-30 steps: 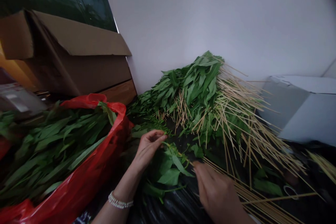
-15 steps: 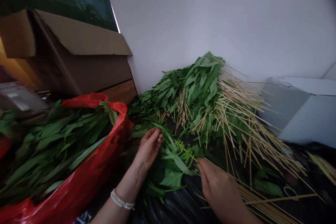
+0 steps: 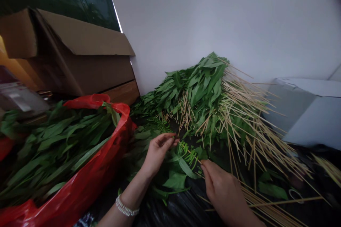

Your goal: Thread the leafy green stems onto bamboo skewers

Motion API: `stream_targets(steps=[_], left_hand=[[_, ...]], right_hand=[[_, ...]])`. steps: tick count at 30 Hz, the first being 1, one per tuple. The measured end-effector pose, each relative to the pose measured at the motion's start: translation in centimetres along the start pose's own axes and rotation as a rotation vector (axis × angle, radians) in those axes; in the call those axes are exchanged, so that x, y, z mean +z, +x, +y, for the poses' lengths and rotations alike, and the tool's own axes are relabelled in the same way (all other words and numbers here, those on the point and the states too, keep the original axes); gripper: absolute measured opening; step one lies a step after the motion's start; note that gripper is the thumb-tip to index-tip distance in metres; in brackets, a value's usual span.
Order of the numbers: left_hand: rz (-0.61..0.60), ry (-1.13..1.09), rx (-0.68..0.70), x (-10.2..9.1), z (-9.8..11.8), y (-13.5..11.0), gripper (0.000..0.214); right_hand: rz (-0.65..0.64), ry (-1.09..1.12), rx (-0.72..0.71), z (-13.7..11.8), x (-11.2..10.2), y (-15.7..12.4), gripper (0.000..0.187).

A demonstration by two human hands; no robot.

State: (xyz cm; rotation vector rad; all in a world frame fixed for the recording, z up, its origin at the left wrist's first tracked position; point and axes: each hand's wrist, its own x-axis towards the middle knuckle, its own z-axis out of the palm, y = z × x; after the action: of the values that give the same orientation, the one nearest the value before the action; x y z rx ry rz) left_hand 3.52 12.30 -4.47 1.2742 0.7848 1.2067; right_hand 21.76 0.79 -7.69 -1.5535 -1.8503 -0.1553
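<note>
My left hand (image 3: 157, 152), with a pearl bracelet at the wrist, pinches green leaves (image 3: 178, 165) at the low centre, its fingers curled round the stems. To the right, my right hand (image 3: 222, 189) is closed on a thin bamboo skewer (image 3: 192, 155) whose tip runs into those leaves. Behind both hands lies a big heap of skewered leaves (image 3: 205, 95), their sticks fanning out to the right.
At the left a red plastic bag (image 3: 87, 181) holds loose green leaves. Cardboard boxes (image 3: 80, 60) stand behind it against the wall. A white box (image 3: 311, 110) sits at the right. More loose skewers (image 3: 269, 205) lie on black plastic (image 3: 178, 212) at the bottom right.
My left hand has moved right and forward, its fingers closing on the leaves by the skewer tip. The leaves have bunched up along the skewer. My right hand has hardly shifted.
</note>
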Motion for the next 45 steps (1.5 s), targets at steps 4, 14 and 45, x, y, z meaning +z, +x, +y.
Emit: stream_targets(steps=[4,14,45], left_hand=[[0.033,0.054,-0.016,0.03,0.1,0.06,0.026],[0.06,0.088,-0.06,0.28,0.1,-0.11,0.027],[0.014,0.199,-0.064,-0.09,0.45,-0.04,0.034]], right_hand=[[0.015,0.055,-0.016,-0.07,0.03,-0.03,0.027],[0.01,0.071,0.005,-0.06,-0.19,0.01,0.028],[-0.028,0.116,0.037,-0.24,0.16,-0.06,0.028]])
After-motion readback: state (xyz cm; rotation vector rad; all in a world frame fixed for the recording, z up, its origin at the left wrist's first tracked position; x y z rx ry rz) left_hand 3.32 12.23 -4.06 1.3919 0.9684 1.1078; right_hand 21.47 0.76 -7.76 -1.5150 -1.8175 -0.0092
